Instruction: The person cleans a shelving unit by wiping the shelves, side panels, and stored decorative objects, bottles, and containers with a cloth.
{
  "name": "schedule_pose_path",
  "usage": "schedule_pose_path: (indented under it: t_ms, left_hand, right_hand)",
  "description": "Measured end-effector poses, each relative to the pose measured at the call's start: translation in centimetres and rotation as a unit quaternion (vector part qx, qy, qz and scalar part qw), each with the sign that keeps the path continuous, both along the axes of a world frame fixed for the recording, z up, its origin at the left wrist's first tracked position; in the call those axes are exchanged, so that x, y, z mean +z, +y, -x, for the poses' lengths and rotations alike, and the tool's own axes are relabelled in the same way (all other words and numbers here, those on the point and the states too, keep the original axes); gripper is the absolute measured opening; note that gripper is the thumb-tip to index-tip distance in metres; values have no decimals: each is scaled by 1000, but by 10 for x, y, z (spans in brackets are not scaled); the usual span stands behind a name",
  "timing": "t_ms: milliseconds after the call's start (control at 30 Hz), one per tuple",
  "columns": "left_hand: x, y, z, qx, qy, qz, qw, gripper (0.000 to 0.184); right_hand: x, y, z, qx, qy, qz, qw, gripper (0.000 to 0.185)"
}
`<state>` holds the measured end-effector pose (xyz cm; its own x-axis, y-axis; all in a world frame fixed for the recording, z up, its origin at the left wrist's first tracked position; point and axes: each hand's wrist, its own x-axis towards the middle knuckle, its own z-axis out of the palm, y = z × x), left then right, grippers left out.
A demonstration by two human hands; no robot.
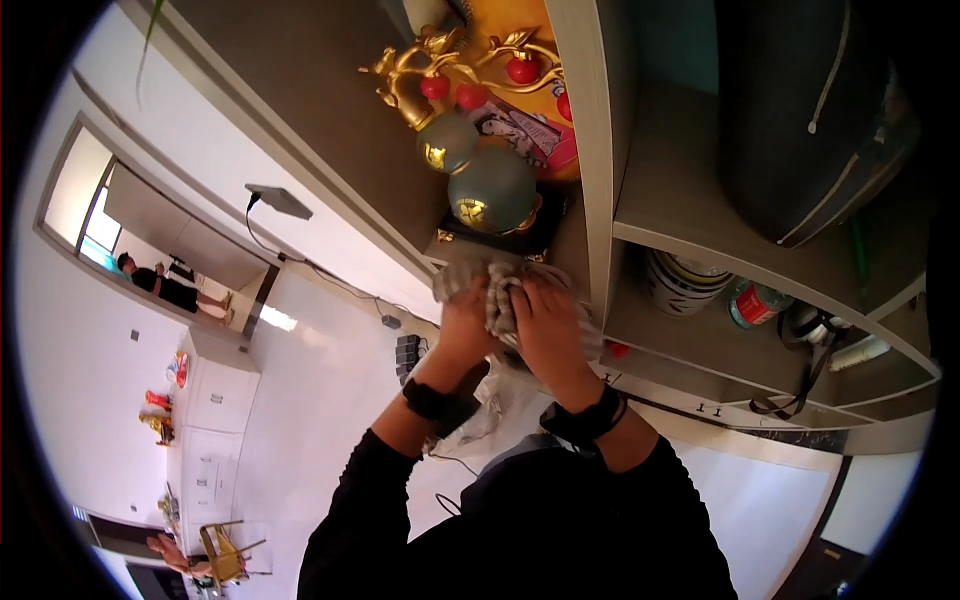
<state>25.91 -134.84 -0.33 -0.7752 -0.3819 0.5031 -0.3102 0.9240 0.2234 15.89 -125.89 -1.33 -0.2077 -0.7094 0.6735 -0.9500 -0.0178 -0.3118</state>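
A bunched grey-beige cloth, blurred at its edges, is gathered between my two hands at the front edge of a shelf compartment. My left hand is closed on its left part, and my right hand grips it from the right. Just beyond the cloth stands a grey-green gourd ornament with gold markings on a black base. Behind that are a golden figurine with red fruits and a pink printed card. Both wrists wear black bands.
A wooden divider borders the compartment on the right. Neighbouring shelves hold a dark bag, a patterned bucket and a bottle. A power strip and cables lie on the floor at left. Another person is in the far doorway.
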Motion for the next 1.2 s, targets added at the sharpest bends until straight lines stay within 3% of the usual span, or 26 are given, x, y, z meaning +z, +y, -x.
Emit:
schedule_pose_path:
  t_ms: [67, 133, 200, 400, 533, 667, 800, 900, 1200]
  left_hand:
    - [-2, -17, -12, 45, -11, -46, 998, 39]
    - [-10, -32, -19, 105, -12, 42, 994, 40]
    - [-5, -29, -17, 112, 13, 24, 993, 42]
    - [-11, -18, -18, 91, 7, -46, 995, 41]
    - [-6, -17, -20, 143, 16, 69, 987, 48]
    - [-18, -46, -15, 120, 12, 22, 992, 47]
    - [-14, -56, -9, 118, -33, 48, 991, 40]
    - [-15, -62, -12, 95, -18, 102, 990, 44]
    - [-8, -69, -9, 70, 21, 87, 994, 46]
  right_hand:
    - [1, -5, 1, 20, 25, -10, 999, 30]
    - [0, -2, 2, 24, 42, -11, 999, 30]
    - [5, -5, 10, 19, 66, 5, 998, 30]
    - [-1, 9, 12, 76, -95, -9, 993, 37]
    - [-3, 13, 11, 96, -118, -37, 988, 40]
    - [-8, -1, 1, 33, -133, 42, 990, 40]
    - [-11, -23, -6, -28, -101, 68, 992, 41]
    - [-16, -30, -3, -63, -30, 77, 995, 41]
    - [-5, -56, -15, -122, -34, 57, 990, 43]
